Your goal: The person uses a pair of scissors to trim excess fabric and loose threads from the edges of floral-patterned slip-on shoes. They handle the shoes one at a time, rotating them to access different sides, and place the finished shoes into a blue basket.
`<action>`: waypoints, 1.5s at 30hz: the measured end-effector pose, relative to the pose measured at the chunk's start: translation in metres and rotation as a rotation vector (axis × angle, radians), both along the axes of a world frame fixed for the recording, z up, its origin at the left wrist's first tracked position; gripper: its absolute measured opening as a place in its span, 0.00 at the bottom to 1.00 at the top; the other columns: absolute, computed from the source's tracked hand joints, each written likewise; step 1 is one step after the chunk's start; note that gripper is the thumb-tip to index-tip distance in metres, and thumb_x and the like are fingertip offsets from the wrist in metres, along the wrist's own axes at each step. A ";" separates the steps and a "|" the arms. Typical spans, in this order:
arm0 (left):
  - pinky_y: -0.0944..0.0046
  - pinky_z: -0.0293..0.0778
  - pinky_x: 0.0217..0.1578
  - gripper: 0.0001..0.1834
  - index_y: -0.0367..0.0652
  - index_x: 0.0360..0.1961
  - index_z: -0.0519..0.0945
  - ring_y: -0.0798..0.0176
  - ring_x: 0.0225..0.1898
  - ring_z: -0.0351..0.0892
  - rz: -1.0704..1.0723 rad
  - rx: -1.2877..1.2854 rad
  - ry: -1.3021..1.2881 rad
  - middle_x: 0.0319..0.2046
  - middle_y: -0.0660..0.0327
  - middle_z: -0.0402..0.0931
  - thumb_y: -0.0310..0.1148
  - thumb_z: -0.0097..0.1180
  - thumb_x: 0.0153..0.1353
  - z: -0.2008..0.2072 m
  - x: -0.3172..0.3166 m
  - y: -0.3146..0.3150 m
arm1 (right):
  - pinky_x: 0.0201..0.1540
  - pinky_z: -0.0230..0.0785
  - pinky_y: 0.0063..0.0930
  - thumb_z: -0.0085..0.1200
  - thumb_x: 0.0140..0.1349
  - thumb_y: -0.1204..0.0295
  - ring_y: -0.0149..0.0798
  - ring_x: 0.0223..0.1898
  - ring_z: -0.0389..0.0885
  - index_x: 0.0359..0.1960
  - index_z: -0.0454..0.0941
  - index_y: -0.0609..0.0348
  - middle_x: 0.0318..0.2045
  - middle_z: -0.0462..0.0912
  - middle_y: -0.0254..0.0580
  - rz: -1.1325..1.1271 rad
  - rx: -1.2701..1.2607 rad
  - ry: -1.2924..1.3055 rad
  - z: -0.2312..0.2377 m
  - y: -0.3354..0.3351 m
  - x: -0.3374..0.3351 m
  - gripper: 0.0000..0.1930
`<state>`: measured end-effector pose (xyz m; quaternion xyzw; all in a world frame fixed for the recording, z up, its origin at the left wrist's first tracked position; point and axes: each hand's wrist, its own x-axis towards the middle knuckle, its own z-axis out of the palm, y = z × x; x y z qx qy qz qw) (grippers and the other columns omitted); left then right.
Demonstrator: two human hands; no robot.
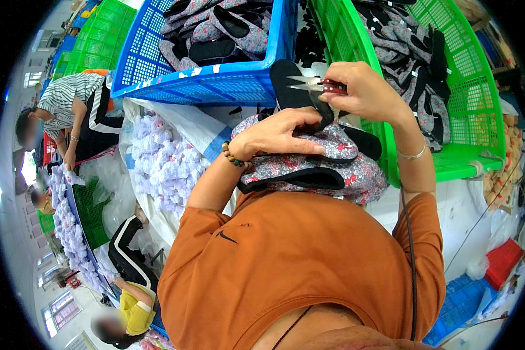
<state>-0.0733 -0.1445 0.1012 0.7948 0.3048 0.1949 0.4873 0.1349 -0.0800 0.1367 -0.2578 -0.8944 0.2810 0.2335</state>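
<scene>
Thread snips [309, 83] with red handles and pointed metal blades are in my right hand [364, 90], the fingers closed round the handles. The blades lie over the black sole of a slipper [284, 90]. My left hand [277, 135] grips this slipper, its fingers curled over the dark edge and the thumb stretched across flowered cloth. Beneath both hands, several grey floral slippers [364, 182] with red flowers and black lining are heaped on my lap. Whether the blades touch a thread is too small to make out.
Beyond my left hand stands a blue plastic basket [198, 88] of slippers; a green basket [469, 160] of slippers is at the right. Lavender fluffy pieces [163, 163] lie on white sheeting at the left. Two people [79, 108] sit farther left. A dark cord [411, 251] hangs over my right side.
</scene>
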 end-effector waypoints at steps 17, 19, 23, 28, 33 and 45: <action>0.75 0.66 0.28 0.14 0.31 0.36 0.79 0.77 0.28 0.69 0.410 -0.192 -0.380 0.27 0.67 0.74 0.25 0.61 0.46 0.050 -0.047 0.000 | 0.23 0.59 0.27 0.56 0.56 0.61 0.38 0.20 0.66 0.26 0.71 0.65 0.19 0.68 0.41 0.067 -0.047 0.141 0.022 -0.006 0.002 0.16; 0.75 0.69 0.31 0.16 0.32 0.37 0.80 0.76 0.29 0.72 0.404 -0.275 -0.456 0.29 0.66 0.76 0.28 0.65 0.47 0.048 -0.043 -0.003 | 0.23 0.61 0.28 0.57 0.56 0.60 0.41 0.20 0.68 0.26 0.71 0.64 0.20 0.69 0.42 0.063 -0.009 0.102 0.018 -0.007 -0.001 0.17; 0.75 0.71 0.33 0.15 0.32 0.36 0.80 0.75 0.30 0.75 0.389 -0.410 -0.541 0.29 0.64 0.78 0.26 0.65 0.45 0.043 -0.043 -0.006 | 0.23 0.62 0.32 0.59 0.54 0.58 0.45 0.21 0.71 0.22 0.72 0.62 0.19 0.71 0.45 0.051 -0.022 0.167 0.012 -0.011 -0.009 0.19; 0.76 0.70 0.32 0.14 0.33 0.35 0.81 0.76 0.30 0.75 0.362 -0.486 -0.579 0.28 0.64 0.79 0.25 0.65 0.44 0.041 -0.048 -0.006 | 0.24 0.63 0.32 0.60 0.53 0.57 0.45 0.22 0.72 0.22 0.72 0.62 0.19 0.72 0.44 0.036 0.014 0.180 0.008 -0.012 -0.015 0.18; 0.78 0.66 0.28 0.09 0.34 0.27 0.80 0.80 0.26 0.70 0.311 -0.492 -0.513 0.25 0.67 0.78 0.26 0.65 0.44 0.041 -0.047 -0.004 | 0.23 0.64 0.32 0.61 0.51 0.58 0.45 0.22 0.73 0.22 0.72 0.61 0.20 0.72 0.43 0.036 0.067 0.201 0.005 -0.013 -0.019 0.18; 0.79 0.66 0.26 0.11 0.34 0.28 0.80 0.80 0.24 0.71 0.238 -0.611 -0.516 0.24 0.68 0.77 0.26 0.66 0.42 0.043 -0.043 -0.002 | 0.19 0.64 0.30 0.62 0.48 0.56 0.41 0.19 0.73 0.21 0.73 0.59 0.19 0.71 0.38 0.005 0.308 0.244 0.003 -0.019 -0.026 0.19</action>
